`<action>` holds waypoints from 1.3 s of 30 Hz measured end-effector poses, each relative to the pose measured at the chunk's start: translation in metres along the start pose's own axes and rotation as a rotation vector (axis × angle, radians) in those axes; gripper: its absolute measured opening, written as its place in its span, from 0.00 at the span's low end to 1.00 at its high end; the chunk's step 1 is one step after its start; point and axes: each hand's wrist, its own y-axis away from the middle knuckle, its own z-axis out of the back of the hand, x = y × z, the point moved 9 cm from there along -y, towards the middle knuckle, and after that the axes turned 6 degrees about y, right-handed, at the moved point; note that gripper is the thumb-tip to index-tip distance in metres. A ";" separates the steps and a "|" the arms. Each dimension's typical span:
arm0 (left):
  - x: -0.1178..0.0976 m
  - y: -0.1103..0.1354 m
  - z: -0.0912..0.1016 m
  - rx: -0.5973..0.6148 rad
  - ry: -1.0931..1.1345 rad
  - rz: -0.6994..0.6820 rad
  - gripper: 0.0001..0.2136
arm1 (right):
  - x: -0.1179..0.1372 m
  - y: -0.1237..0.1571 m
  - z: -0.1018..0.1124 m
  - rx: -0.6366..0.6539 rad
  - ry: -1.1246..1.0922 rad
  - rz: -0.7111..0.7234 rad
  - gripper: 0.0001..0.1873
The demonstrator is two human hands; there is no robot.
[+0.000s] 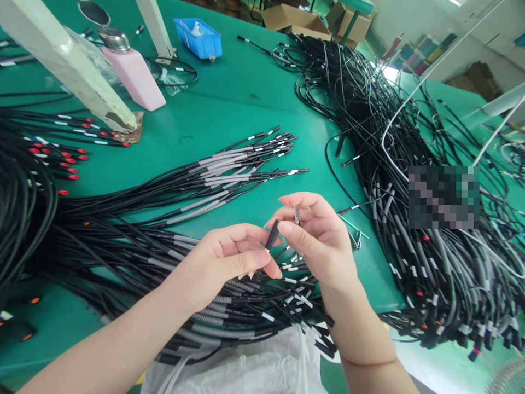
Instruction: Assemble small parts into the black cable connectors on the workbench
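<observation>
My left hand [229, 257] pinches the black end of a cable [272, 236] between thumb and fingers. My right hand [315, 235] is curled beside it, fingertip touching that cable end, and it holds a small metal tool [297, 214] upright between its fingers. Both hands hover above a bundle of black cables with grey sleeves and white markers [254, 306] lying on the green table [229, 109]. A second fanned bundle [238, 167] lies just beyond the hands.
A big tangled heap of black cables [410, 191] fills the right side. Red-tipped cables [61, 158] lie at left by a white post [69, 71]. A pink dispenser bottle [133, 74], blue tray [199, 37] and cardboard boxes [299, 22] stand at back. Clear plastic bag [246, 366] near me.
</observation>
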 end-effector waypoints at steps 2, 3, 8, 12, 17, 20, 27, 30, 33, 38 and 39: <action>-0.001 0.000 -0.001 0.003 -0.007 -0.003 0.02 | -0.001 0.001 0.004 -0.036 0.029 0.002 0.13; -0.002 0.000 0.000 -0.007 -0.007 -0.005 0.02 | 0.000 0.001 0.007 -0.069 0.069 0.005 0.12; -0.010 -0.001 0.005 -0.117 0.033 -0.038 0.07 | 0.015 0.005 0.017 -0.176 0.354 0.118 0.06; -0.011 -0.001 0.008 -0.169 0.023 -0.046 0.09 | 0.022 0.010 0.009 -0.137 0.545 0.149 0.06; -0.005 0.000 0.013 -0.168 -0.023 -0.061 0.09 | 0.027 0.013 -0.006 -0.031 0.665 0.233 0.04; -0.004 0.000 0.017 -0.165 -0.075 -0.079 0.10 | 0.029 0.012 -0.013 0.020 0.787 0.273 0.05; -0.004 0.001 0.016 -0.160 -0.088 -0.075 0.10 | 0.033 0.013 -0.016 0.031 0.850 0.312 0.05; -0.004 0.001 0.013 -0.151 -0.088 -0.070 0.10 | 0.030 0.012 -0.014 0.050 0.852 0.281 0.05; -0.004 0.002 0.012 -0.151 -0.100 -0.066 0.10 | 0.027 0.012 -0.013 0.060 0.833 0.251 0.06; -0.003 0.002 0.014 -0.169 -0.137 -0.059 0.11 | 0.028 0.012 -0.014 0.083 0.814 0.256 0.07; -0.003 0.002 0.014 -0.169 -0.140 -0.060 0.11 | 0.028 0.012 -0.014 0.087 0.817 0.259 0.07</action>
